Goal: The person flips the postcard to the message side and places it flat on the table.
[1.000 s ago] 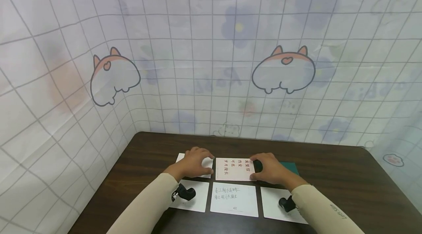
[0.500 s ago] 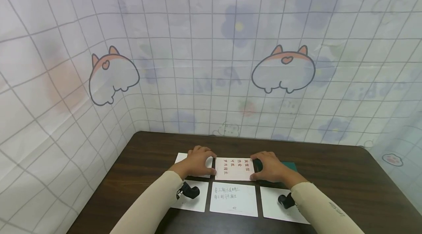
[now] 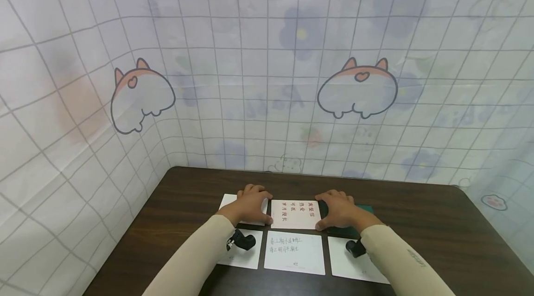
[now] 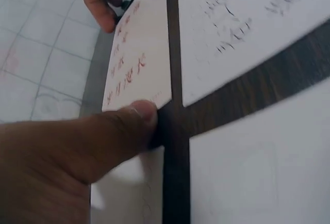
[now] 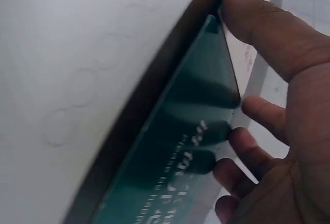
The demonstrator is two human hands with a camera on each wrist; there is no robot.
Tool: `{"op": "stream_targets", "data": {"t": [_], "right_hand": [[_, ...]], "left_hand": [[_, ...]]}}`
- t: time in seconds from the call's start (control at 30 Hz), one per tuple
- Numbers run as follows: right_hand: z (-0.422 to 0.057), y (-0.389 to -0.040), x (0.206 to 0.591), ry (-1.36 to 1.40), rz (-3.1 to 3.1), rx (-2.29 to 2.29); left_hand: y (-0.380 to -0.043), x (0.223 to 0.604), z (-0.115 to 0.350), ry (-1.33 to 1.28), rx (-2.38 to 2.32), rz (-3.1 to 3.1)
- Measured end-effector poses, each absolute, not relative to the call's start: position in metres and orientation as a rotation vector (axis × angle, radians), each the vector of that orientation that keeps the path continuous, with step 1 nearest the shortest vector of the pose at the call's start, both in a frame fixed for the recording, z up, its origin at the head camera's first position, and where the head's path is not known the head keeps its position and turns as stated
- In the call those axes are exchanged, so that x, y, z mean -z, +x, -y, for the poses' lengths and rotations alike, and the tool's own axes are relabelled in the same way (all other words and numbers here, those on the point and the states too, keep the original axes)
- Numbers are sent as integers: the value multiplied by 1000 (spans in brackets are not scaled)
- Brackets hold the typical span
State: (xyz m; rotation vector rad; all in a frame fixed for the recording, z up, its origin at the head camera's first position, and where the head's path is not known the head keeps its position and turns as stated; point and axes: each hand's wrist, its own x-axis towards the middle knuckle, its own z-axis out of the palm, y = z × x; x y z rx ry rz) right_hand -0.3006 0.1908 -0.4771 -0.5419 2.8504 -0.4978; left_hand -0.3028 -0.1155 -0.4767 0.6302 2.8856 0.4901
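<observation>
A pale pink postcard (image 3: 296, 215) with red vertical Chinese characters lies flat in the middle of the far row. My left hand (image 3: 252, 204) spans its left edge, thumb and index finger at the corners; in the left wrist view the thumb (image 4: 142, 113) presses right at a corner. On the opposite edge my right hand (image 3: 339, 210) does the same, its other fingers loosely curled in the right wrist view. Beneath that palm lies a green postcard (image 5: 191, 90) with white lettering, partly hidden. A white postcard (image 3: 227, 199) sits partly under the left hand.
Closer to me runs a row of white postcards: a left one (image 3: 246, 261), a handwritten middle one (image 3: 294, 255) and a right one (image 3: 343, 259). Narrow strips of the dark wooden table (image 3: 438, 222) separate the cards. A patterned curtain (image 3: 258, 78) hangs behind the table.
My left hand has shifted slightly right, closing the small gap to the pink postcard's left edge. The right hand keeps its place at the other edge, and the cards lie as before.
</observation>
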Motion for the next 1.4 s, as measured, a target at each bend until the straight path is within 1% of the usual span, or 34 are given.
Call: {"op": "stream_targets", "data": {"t": [0.37,1.13,1.4], "right_hand": [[-186,-303,468,-486,-2832,452],[-184,-300,468,-495,-2855,446],[-183,-298,466,-496,-2866,434]], "left_hand": [[-304,472,107,548,-456,-2873],[-299,472,101,581,-422,-2968],[-296,474,102,564,-490,-2967]]}}
